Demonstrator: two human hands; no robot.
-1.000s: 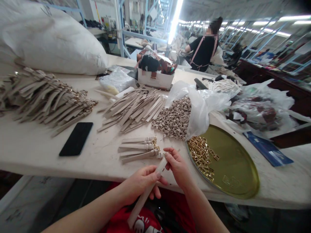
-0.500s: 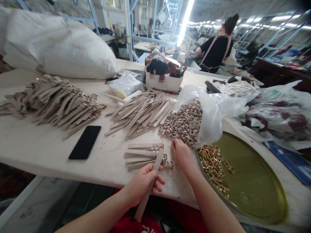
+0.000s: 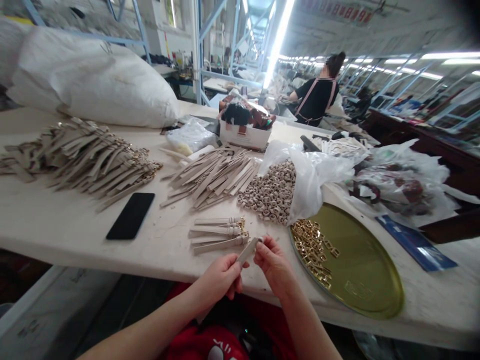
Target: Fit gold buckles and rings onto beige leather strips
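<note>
My left hand (image 3: 221, 276) is closed around a flat beige strap (image 3: 247, 251), which slants up towards the right. At the strap's upper end, the fingertips of my right hand (image 3: 276, 265) pinch a small pale piece that looks like a strap loop (image 3: 259, 240); the fingers partly cover it. Just beyond my hands lie several straps with gold buckles (image 3: 217, 231). A heap of small beige loops (image 3: 268, 192) spills from a clear plastic bag (image 3: 309, 187). Gold buckles (image 3: 309, 247) are piled on the left side of an olive-gold round tray (image 3: 365, 262).
A black phone (image 3: 130, 216) lies left of the straps. Behind are loose beige straps (image 3: 217, 175), a large heap of buckled straps (image 3: 93, 157), a white box (image 3: 245, 135) and a big white sack (image 3: 93, 75). A blue flat packet (image 3: 416, 245) is at right. A person (image 3: 318, 97) stands farther back.
My right hand has left the edge of the loop heap and come to the strap's upper end. The strap has been lowered, and the view has shifted a little.
</note>
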